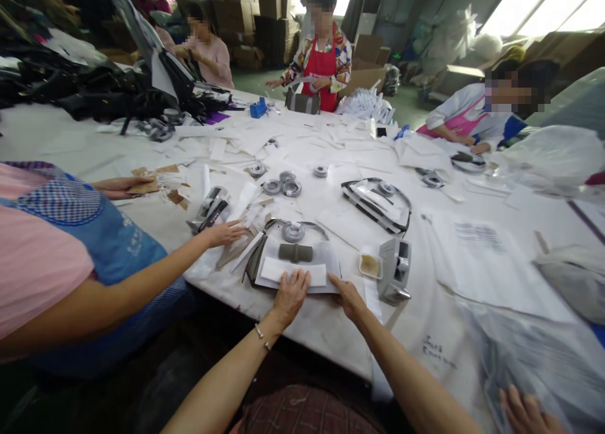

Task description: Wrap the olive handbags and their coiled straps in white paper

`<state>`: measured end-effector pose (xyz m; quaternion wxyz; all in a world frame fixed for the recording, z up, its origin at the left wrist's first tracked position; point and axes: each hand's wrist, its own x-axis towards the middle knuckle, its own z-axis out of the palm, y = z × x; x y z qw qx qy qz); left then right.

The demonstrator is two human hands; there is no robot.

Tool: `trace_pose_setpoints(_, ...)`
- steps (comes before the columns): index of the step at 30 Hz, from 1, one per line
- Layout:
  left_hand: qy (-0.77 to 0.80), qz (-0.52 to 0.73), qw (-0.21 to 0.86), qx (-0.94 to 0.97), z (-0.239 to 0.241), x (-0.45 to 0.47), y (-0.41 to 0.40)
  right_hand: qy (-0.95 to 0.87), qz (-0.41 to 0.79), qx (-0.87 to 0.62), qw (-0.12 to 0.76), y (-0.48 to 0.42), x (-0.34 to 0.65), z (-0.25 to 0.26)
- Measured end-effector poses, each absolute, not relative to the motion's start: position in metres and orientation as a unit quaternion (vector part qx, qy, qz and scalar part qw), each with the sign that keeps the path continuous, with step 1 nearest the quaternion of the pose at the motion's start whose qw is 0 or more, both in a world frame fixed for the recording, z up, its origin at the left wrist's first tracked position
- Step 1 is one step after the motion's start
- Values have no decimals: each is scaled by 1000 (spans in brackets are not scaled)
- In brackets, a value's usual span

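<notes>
A dark grey-olive handbag [253, 264] lies in front of me, with a white sheet over its front and its strap arched behind it. My left hand [290, 295] lies with extended fingers on a folded white strip [274, 271] across the bag. At the bag's right corner, my right hand [350, 297] grips the edge between thumb and fingers. A grey-olive tab [295, 252] shows above the strip. Behind it sits a wrapped grey strap coil [293, 232].
A grey tape dispenser [394, 270] and a small tub [370, 266] stand to the right. Another dispenser [212, 207] is at left, beside a co-worker's hand [224, 234]. A second bag [378, 204] and several strap coils [286, 185] lie farther back. Another person's hand [527, 412] touches plastic at lower right.
</notes>
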<state>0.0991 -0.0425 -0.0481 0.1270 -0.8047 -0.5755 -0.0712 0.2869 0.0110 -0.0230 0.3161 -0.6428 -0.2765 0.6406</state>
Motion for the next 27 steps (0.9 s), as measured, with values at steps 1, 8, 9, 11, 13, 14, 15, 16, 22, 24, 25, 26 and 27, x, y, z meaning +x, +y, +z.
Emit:
trace_pose_setpoints(1, -576, -72, 122, -805, -48, 99, -42, -265, 655, -632, 318, 11, 286, -21)
trace_pose_setpoints(8, -605, -82, 96, -786, -47, 95, -43, -124, 735, -571, 344, 17, 271, -6)
trace_pose_setpoints(9, -609, -90, 95, -782, -47, 93, -43, -106, 741, -569, 340, 18, 267, -4)
trace_pose_setpoints(11, -615, -112, 98, -775, -49, 90, -43, -79, 750, -564, 337, 18, 258, -1)
trace_pose_setpoints(13, -620, -135, 109, -765, -52, 87, -42, -74, 752, -563, 335, 14, 251, -1)
trace_pose_setpoints(14, -621, -145, 115, -762, -54, 85, -42, -75, 752, -564, 333, 10, 250, -1)
trace_pose_setpoints(15, -619, -153, 119, -761, -57, 84, -42, -74, 754, -563, 329, 7, 251, -2)
trace_pose_setpoints(16, -615, -160, 122, -763, -60, 83, -42, -84, 758, -563, 320, 4, 254, -2)
trace_pose_setpoints(22, -594, -192, 119, -772, -70, 82, -46, -472, 534, -691, 124, 22, 313, 8)
trace_pose_setpoints(24, -601, -180, 113, -771, -69, 82, -47, -614, 356, -699, 87, 37, 338, 14)
trace_pose_setpoints(25, -602, -173, 110, -771, -68, 82, -47, -665, 278, -690, 64, 44, 348, 15)
trace_pose_setpoints(26, -603, -168, 107, -773, -67, 82, -47, -701, 212, -681, 31, 51, 358, 15)
trace_pose_setpoints(27, -602, -166, 105, -774, -66, 82, -47, -723, 156, -672, -9, 57, 366, 14)
